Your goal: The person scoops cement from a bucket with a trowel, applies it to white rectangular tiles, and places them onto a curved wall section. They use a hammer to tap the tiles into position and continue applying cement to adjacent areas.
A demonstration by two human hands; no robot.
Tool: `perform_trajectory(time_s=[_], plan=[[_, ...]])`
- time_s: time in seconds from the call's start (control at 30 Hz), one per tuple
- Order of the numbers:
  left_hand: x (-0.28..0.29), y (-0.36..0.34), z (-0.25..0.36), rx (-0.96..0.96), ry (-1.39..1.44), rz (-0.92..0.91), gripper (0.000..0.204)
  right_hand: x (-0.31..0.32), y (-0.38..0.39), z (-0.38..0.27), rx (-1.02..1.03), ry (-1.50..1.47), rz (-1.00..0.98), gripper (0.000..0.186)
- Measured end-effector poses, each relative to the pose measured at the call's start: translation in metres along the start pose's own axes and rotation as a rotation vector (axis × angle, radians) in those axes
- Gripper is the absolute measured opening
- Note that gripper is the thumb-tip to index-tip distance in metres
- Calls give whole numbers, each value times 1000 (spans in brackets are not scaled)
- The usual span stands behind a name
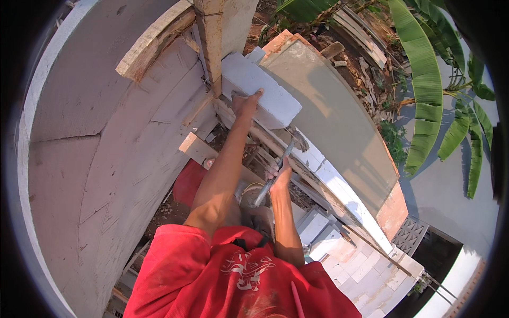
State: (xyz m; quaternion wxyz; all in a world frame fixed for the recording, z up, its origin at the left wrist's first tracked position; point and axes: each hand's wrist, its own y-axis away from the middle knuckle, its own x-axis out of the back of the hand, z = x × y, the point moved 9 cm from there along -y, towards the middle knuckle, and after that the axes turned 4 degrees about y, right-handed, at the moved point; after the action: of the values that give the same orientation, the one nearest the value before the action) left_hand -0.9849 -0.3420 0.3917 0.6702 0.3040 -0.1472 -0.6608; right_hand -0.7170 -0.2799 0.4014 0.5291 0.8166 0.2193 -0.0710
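Observation:
My left hand (247,102) grips the near edge of a light grey rectangular block (265,90) that lies at the top of the wall beside a wooden post (210,42). My right hand (279,174) is wrapped round the long grey shaft of a metal hand tool (287,155), whose head is just below the block's right end. A long white strip of blockwork (334,180) runs from there toward the lower right, with a wooden board along its near side. The underside of the block is hidden.
A tall grey wall (90,159) fills the left, with a timber piece (154,42) above. A plastered slab (328,122) lies beyond the blockwork. Banana leaves (429,90) and debris are at upper right. More blocks (318,230) and loose boards lie below, with a dark opening (435,259) at lower right.

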Motion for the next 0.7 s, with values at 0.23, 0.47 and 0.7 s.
perform_trajectory(time_s=[0.23,0.47,0.7], plan=[[-10,2,-10,117,0,-32,123,97,36,16,-39,436,264,38],[-9,6,-12,-24,-33,-27,94,71,101,-13,160,882,15,41],[-13,4,-8,20,-62,-101,78,-43,100,-95,916,1424,185,44]])
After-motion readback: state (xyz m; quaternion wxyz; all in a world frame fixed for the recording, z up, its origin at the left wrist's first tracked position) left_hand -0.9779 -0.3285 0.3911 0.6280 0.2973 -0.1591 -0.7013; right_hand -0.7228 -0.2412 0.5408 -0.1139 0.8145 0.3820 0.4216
